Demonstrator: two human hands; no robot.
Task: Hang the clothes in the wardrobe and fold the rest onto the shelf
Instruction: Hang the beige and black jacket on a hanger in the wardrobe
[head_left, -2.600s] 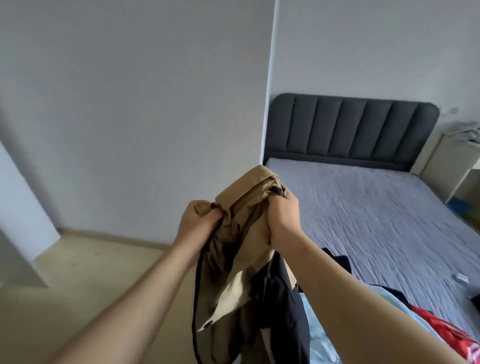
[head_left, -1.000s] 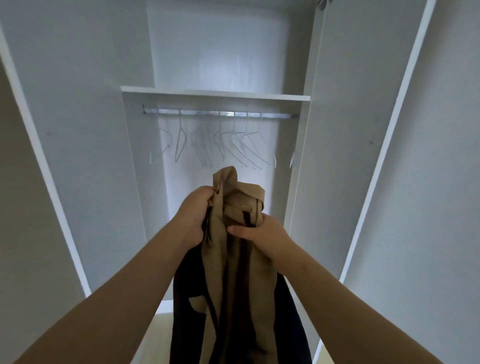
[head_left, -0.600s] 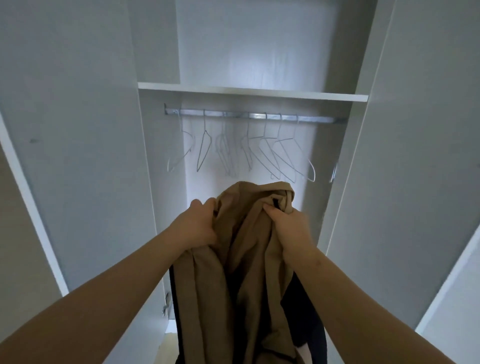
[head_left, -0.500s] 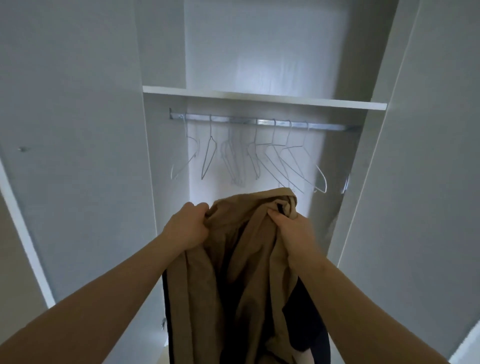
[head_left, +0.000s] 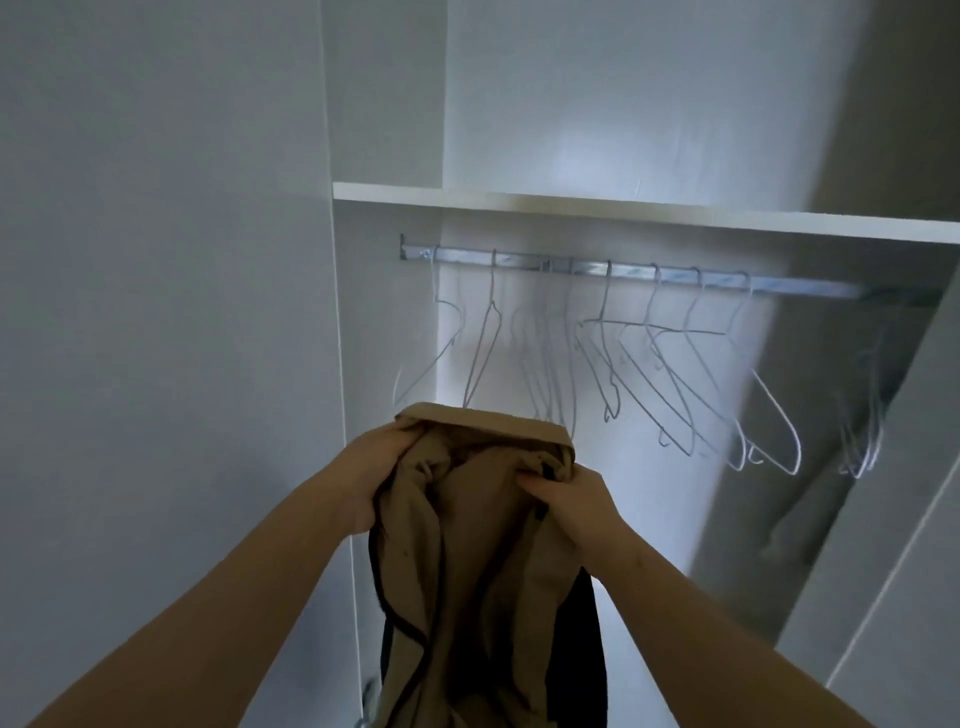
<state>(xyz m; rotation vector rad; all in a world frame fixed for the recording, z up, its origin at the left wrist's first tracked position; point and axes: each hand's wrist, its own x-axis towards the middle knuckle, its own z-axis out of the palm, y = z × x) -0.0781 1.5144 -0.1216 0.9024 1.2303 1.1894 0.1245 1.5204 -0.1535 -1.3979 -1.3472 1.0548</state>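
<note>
Lifted nearer the rail (head_left: 675, 278) since a moment ago: tan garment (head_left: 483, 545), top edge bunched in curled fingers, left hand (head_left: 379, 467) gripping its left, right hand (head_left: 566, 491) its right, below wire hangers (head_left: 675, 374).

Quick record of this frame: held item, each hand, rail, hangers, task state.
held item: tan garment with dark trim, hanging below both hands
left hand: grips its top edge, left side
right hand: grips its top edge, right side
rail: metal, just under the shelf
hangers: several wire ones on the rail, all bare
task state: garment not yet on a hanger
</note>
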